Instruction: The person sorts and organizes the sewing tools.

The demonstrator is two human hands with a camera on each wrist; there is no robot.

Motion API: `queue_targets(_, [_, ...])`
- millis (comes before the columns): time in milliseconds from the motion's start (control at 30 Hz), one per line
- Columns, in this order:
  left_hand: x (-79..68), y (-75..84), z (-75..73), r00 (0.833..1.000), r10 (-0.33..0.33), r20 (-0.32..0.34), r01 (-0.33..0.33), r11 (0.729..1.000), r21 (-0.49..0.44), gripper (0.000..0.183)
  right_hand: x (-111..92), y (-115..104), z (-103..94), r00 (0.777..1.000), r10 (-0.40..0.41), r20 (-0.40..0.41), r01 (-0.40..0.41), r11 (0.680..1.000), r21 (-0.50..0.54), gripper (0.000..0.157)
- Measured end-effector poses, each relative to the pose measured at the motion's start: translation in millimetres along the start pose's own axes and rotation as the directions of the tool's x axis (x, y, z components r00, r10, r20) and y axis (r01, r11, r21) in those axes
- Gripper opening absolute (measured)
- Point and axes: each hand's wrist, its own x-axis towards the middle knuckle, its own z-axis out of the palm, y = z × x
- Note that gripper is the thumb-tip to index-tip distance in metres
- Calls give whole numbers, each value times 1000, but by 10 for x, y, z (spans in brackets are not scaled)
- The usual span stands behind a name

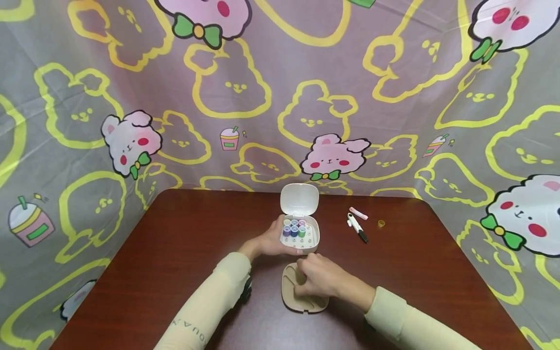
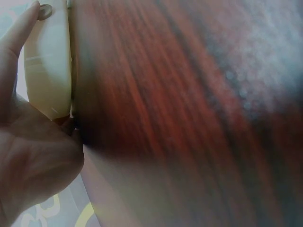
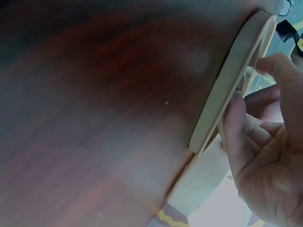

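My left hand grips a white hinged box by its left side and front, the thumb along the front wall near a round button. The box's lid stands raised. Several small coloured spools sit upright in rows inside, beside bare pegs. Nearer me, a tan tray with curved compartments lies on the table. My right hand reaches down into it with bent fingers, thumb and forefinger inside the rim. Whether the fingertips pinch something small is hidden.
Right of the box lie a white and black pen-like tool, a small pink and white item and a small yellow ring-shaped piece. The dark wooden table meets a patterned cloth behind and at both sides.
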Motion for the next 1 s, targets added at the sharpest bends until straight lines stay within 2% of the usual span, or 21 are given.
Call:
queue_targets(300, [-5, -14, 13, 1000, 4, -1, -4, 1000, -17, 106, -13, 30, -17, 999, 4, -53, -3, 1000, 25, 29])
queue_targets(600, [87, -173, 71, 1000, 28, -9, -28, 999, 24, 109, 3, 34, -129, 997, -3, -78, 5, 1000, 23, 35])
queue_targets(867, [20, -42, 9, 1000, 26, 2, -26, 1000, -18, 107, 7, 35, -209, 997, 10, -71, -8, 999, 38, 34])
queue_targets(1000, [15, -30, -1, 1000, 20, 4, -20, 1000, -4, 106, 10, 32, -281, 996, 19, -84, -16, 999, 40, 31])
